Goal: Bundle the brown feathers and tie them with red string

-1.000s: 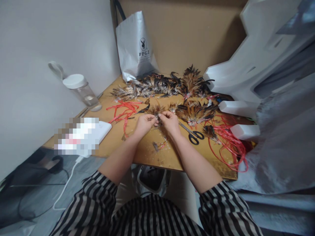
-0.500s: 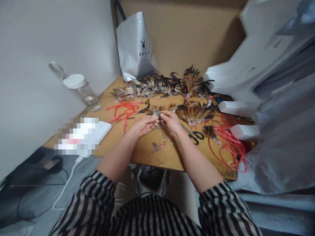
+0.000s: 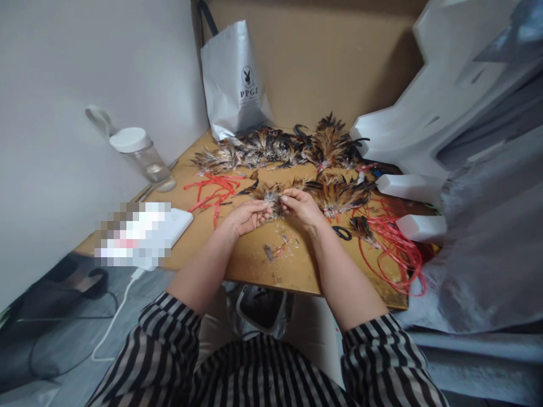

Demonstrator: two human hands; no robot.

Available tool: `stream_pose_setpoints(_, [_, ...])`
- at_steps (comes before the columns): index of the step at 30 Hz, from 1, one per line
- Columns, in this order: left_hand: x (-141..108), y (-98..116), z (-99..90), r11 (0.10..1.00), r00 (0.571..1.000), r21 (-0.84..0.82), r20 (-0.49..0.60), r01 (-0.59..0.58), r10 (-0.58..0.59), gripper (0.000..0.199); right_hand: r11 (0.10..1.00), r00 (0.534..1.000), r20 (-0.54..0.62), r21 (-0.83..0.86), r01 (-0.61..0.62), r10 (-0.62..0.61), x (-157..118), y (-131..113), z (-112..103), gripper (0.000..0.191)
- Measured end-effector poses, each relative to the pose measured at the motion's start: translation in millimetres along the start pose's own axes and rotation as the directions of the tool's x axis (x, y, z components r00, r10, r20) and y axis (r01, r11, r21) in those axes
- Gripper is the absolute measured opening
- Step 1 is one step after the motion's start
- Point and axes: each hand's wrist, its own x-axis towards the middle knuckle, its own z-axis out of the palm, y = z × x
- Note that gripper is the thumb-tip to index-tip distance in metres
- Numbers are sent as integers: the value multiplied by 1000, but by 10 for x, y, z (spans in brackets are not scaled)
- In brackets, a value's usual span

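**Bringing the fingers of both hands to a feather tuft (image 3: 268, 192) low over the counter (image 3: 244, 268)**

At far left, see a lidded clear bottle (image 3: 144, 155) near the wall, then a white device (image 3: 180, 223) close to the counter's edge, partly blurred out. Farther in, find loose red strands (image 3: 212, 189) and, behind them, a silver bag (image 3: 233, 73) standing upright.

Angles the left forearm (image 3: 203, 263) forward and inward, with the left hand (image 3: 251, 217) turned partly palm-up, fingers curled, thumb and forefinger closed on the near side of the feather tuft. Holds it near the middle of the counter, in front of a long row of feathers (image 3: 263, 148).

Slants the right forearm (image 3: 339, 271) inward, bending the right hand (image 3: 302, 207) at the wrist, back upward. Closes thumb and forefinger together at the tuft's right edge; cannot tell what lies between them.

Just beyond the right forearm, shows one black handle of the scissors (image 3: 342, 233), then a small dark feather bunch (image 3: 361, 227) beside a red tangle (image 3: 396, 243).
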Motion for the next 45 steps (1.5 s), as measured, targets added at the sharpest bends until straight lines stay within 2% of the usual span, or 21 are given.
stream_pose_setpoints(6, [-1, 27, -20, 1000, 1000, 25, -9, -10, 11, 8, 995, 988, 124, 13, -96, 94, -68, -123, -64, 28])
stream_pose_setpoints(10, [-27, 38, -4, 998, 1000, 70, 11, -4, 3, 12, 994, 983, 142, -31, -109, 113, -80, -132, -80, 27])
stream_pose_setpoints(16, [-69, 31, 27, 990, 995, 140, 97, 21, -35, 15, 993, 993, 96, -106, -57, 67, -51, -107, -58, 25])
stream_pose_setpoints(24, [-44, 6, 26, 991, 997, 132, 77, -3, -7, 10, 979, 996, 85, -201, 27, -10, -12, -4, -24, 23])
stream_pose_setpoints(34, [-47, 3, 40, 998, 998, 63, 69, -15, 10, 13, 974, 995, -19, -208, 94, -100, -9, 0, 51, 25])
stream_pose_setpoints(39, [-21, 7, 25, 994, 996, 67, 27, -82, 81, 11, 991, 995, -93, -128, -42, 30, -24, -1, 85, 31])
stream_pose_setpoints(42, [-7, 6, 26, 982, 986, 93, 31, -166, 164, 11, 987, 986, -46, -35, -159, 157, -34, 17, 114, 34])
stream_pose_setpoints(45, [-8, -8, 54, 956, 978, 207, 25, -210, 209, 14, 976, 977, -15, 59, -209, 211, -36, 62, 155, 33])
